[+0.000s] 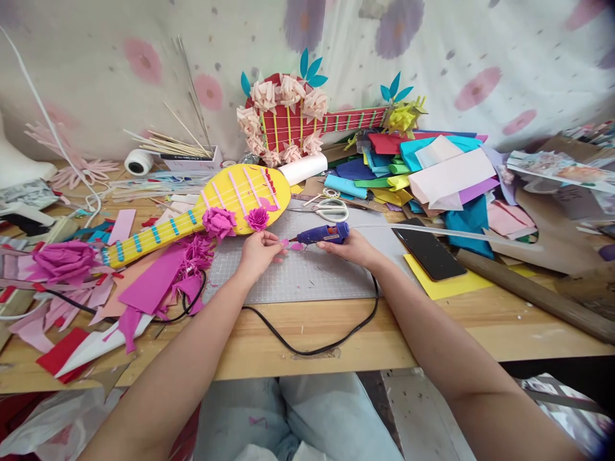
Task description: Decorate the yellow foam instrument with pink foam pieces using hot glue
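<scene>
Wooden table cluttered; grey cutting mat gave us open room. Our right hand clamped blue glue gun; left hand pinched pink foam piece, mostly hidden. Cord crossed front edge.

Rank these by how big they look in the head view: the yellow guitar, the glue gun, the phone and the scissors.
1. yellow guitar
2. phone
3 and 4. glue gun and scissors look alike; a hand partly hides the glue gun, so no ranking.

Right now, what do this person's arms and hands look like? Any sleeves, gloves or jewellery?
Both arms are bare from the bottom edge of the picture to the fingers: no sleeves show. The left hand and right hand wear no gloves, and no rings, watch or bracelets are visible.
</scene>
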The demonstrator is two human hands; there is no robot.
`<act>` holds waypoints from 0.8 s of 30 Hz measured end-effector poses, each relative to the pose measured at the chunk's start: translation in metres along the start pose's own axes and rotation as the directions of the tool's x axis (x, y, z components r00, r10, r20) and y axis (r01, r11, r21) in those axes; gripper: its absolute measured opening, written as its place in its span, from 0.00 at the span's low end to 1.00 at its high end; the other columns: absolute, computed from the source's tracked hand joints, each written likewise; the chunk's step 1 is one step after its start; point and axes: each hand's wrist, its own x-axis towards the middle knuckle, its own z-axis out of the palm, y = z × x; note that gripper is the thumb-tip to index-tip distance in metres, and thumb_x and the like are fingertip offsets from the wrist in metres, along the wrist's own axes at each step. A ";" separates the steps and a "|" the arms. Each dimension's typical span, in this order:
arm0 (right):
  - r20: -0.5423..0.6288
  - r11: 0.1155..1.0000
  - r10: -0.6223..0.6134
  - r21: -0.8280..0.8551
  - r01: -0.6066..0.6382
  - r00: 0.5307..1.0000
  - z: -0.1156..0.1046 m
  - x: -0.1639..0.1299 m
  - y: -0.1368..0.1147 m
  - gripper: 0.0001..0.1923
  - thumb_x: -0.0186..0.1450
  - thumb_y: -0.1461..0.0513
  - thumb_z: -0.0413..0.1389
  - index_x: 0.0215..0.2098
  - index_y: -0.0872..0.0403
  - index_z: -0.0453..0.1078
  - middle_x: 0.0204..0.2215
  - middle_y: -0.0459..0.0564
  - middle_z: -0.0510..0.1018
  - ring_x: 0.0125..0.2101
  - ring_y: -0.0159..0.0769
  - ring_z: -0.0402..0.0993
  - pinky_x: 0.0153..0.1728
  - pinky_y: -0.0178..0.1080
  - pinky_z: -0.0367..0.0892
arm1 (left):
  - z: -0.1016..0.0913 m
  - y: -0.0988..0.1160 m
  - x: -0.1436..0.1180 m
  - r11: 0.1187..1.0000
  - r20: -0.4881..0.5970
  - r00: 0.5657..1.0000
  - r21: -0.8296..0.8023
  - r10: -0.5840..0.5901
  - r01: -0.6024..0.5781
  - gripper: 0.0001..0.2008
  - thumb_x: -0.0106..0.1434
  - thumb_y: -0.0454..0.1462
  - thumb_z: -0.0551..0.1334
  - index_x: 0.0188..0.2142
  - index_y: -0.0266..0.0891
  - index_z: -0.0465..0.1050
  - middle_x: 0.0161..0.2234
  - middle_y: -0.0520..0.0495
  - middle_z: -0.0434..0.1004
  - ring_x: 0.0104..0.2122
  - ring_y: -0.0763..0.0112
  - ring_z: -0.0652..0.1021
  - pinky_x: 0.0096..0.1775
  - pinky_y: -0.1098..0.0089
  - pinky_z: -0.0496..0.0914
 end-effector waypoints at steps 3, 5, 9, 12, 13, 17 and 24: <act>-0.004 1.000 0.005 -0.015 -0.005 1.000 0.000 0.000 0.001 0.17 0.53 0.47 0.59 0.26 0.53 0.71 0.21 0.44 0.72 0.25 0.32 0.66 0.29 0.36 0.64 | 0.000 0.000 0.000 1.000 -0.004 1.000 -0.005 -0.006 0.006 0.12 0.50 0.27 0.66 0.29 0.35 0.63 0.21 0.53 0.72 0.23 0.71 0.78 0.21 0.76 0.70; -0.003 1.000 0.003 -0.010 -0.003 1.000 0.001 0.000 0.001 0.17 0.53 0.47 0.59 0.28 0.53 0.71 0.22 0.44 0.73 0.26 0.32 0.67 0.29 0.36 0.64 | 0.000 0.001 0.000 1.000 -0.008 1.000 -0.005 -0.013 0.013 0.12 0.50 0.27 0.66 0.29 0.35 0.63 0.20 0.53 0.72 0.22 0.72 0.78 0.21 0.76 0.70; -0.009 1.000 -0.001 0.000 0.001 1.000 0.002 -0.001 0.000 0.18 0.53 0.48 0.59 0.28 0.54 0.71 0.23 0.45 0.73 0.27 0.33 0.67 0.30 0.37 0.64 | 0.000 0.002 0.000 1.000 -0.006 1.000 -0.002 -0.016 0.016 0.11 0.50 0.26 0.66 0.29 0.34 0.63 0.21 0.53 0.71 0.22 0.72 0.78 0.21 0.76 0.70; -0.001 1.000 -0.008 0.012 0.008 1.000 0.002 -0.001 0.001 0.18 0.53 0.48 0.59 0.29 0.54 0.71 0.23 0.45 0.73 0.27 0.33 0.68 0.30 0.37 0.64 | -0.001 0.003 0.000 1.000 -0.006 1.000 -0.006 -0.020 0.020 0.11 0.50 0.27 0.66 0.29 0.34 0.63 0.21 0.53 0.71 0.22 0.73 0.78 0.21 0.76 0.70; 0.003 1.000 -0.012 0.015 0.012 1.000 0.001 -0.001 0.002 0.18 0.54 0.47 0.59 0.29 0.54 0.71 0.23 0.45 0.72 0.27 0.33 0.67 0.30 0.37 0.64 | -0.001 0.003 0.000 1.000 -0.006 1.000 -0.007 -0.022 0.022 0.11 0.50 0.27 0.66 0.29 0.34 0.64 0.20 0.53 0.71 0.22 0.73 0.78 0.21 0.76 0.70; 0.021 0.999 -0.027 0.022 0.027 0.999 0.002 0.000 0.006 0.19 0.54 0.47 0.58 0.29 0.54 0.71 0.21 0.44 0.71 0.27 0.33 0.67 0.30 0.37 0.64 | 0.000 0.003 0.000 1.000 -0.008 1.000 -0.004 -0.025 0.025 0.12 0.49 0.27 0.67 0.28 0.34 0.64 0.20 0.53 0.71 0.22 0.72 0.78 0.22 0.75 0.70; -0.012 0.999 -0.025 0.032 0.026 1.000 0.004 0.001 0.006 0.17 0.54 0.48 0.59 0.27 0.53 0.71 0.19 0.44 0.69 0.27 0.34 0.68 0.30 0.37 0.65 | 0.000 0.002 0.000 1.000 0.004 1.000 0.007 -0.021 0.021 0.11 0.50 0.26 0.66 0.28 0.34 0.64 0.20 0.53 0.72 0.22 0.72 0.77 0.22 0.75 0.70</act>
